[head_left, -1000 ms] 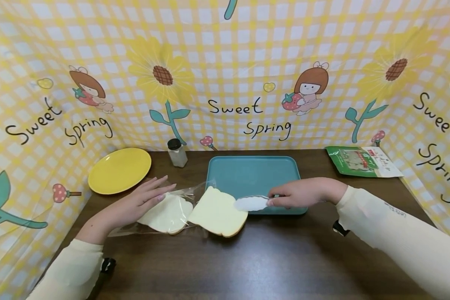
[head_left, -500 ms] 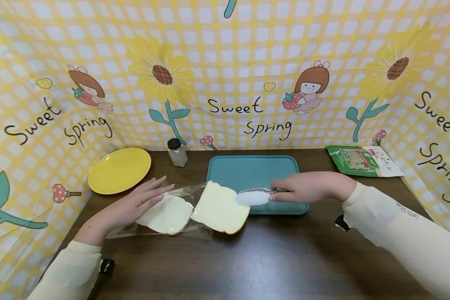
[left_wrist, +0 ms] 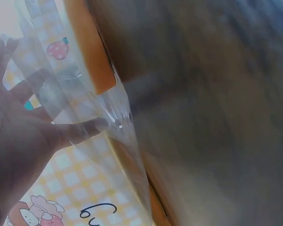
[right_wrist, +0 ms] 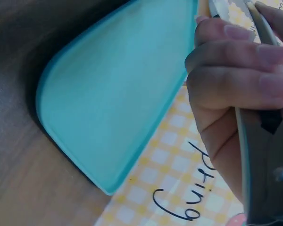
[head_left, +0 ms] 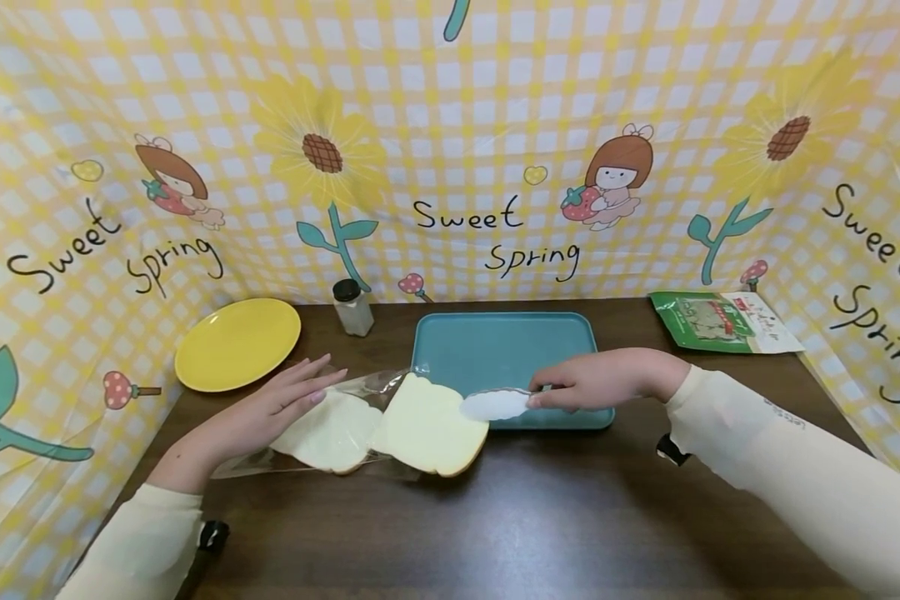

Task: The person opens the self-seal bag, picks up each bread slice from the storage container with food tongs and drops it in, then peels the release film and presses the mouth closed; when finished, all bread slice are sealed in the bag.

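Observation:
My right hand grips a pair of metal tongs with a white, scalloped end. That end lies over the right edge of a bread slice, which overlaps the near-left corner of the blue tray. To its left, another bread slice lies inside a clear plastic bag. My left hand rests on the bag with its fingers straight. In the left wrist view that hand touches the clear film, with the bread's brown crust beside it.
The blue tray stands at the back middle. A yellow plate and a black-capped jar are at the back left. A green and white pouch lies at the back right. A patterned cloth encloses the table.
The right hand, tongs and outer slice move slightly right, then back left and toward the person. The outer slice now sits closer to the bagged one. The left hand stays on the bag.

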`<state>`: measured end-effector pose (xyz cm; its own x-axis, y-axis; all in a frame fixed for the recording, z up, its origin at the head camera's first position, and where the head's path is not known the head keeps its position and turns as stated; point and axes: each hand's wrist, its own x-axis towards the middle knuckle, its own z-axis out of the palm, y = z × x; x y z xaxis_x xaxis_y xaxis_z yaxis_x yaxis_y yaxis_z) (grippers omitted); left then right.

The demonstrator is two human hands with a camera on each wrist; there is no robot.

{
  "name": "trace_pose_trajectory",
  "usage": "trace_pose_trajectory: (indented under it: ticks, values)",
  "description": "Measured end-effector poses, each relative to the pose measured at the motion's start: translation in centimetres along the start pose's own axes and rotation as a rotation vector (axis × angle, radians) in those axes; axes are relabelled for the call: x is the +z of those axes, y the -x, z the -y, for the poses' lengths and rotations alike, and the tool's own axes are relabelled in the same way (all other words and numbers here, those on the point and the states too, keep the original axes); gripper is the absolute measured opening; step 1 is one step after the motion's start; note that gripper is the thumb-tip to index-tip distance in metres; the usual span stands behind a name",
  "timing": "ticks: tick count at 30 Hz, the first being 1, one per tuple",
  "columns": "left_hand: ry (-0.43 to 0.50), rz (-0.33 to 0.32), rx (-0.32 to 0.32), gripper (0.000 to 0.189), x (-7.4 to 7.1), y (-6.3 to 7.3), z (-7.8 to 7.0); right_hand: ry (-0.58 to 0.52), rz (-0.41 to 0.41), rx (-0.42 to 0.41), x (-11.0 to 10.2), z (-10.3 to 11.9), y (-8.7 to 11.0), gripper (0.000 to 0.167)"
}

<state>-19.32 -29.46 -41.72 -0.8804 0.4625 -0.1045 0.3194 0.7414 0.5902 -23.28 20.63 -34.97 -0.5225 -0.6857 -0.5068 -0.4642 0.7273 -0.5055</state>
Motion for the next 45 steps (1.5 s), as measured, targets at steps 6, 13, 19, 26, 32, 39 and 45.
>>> trace_pose_trajectory:
  ticks: [6, 13, 19, 26, 32, 39, 45]
  values:
    - [-0.009, 0.004, 0.014, 0.049, 0.1, -0.2, 0.1, -0.072, 0.036, 0.029, 0.0, -0.3, -0.8, 0.040]
    - [-0.006, 0.013, 0.012, 0.046, 0.2, -0.3, 0.3, -0.058, 0.087, 0.011, -0.6, 0.1, -1.8, 0.042]
    - [-0.016, 0.015, 0.023, 0.046, 0.1, -0.2, 0.4, -0.033, 0.123, -0.012, -1.3, 0.5, -2.6, 0.045]
    - [-0.019, 0.016, 0.036, 0.047, 0.1, 0.0, 0.5, -0.078, 0.180, -0.015, -2.2, 0.6, -3.4, 0.044]
    - [-0.006, 0.019, 0.035, 0.048, 0.3, 0.0, 0.4, -0.141, 0.194, 0.000, -2.7, 0.7, -3.7, 0.045]
    - [-0.024, 0.006, 0.028, 0.048, 0.3, 0.2, 0.3, -0.135, 0.118, 0.038, -2.6, 1.2, -3.2, 0.052]
    - [-0.022, -0.011, 0.039, 0.047, 0.3, 0.1, 0.3, -0.174, 0.139, 0.019, -2.5, 1.5, -3.0, 0.047]
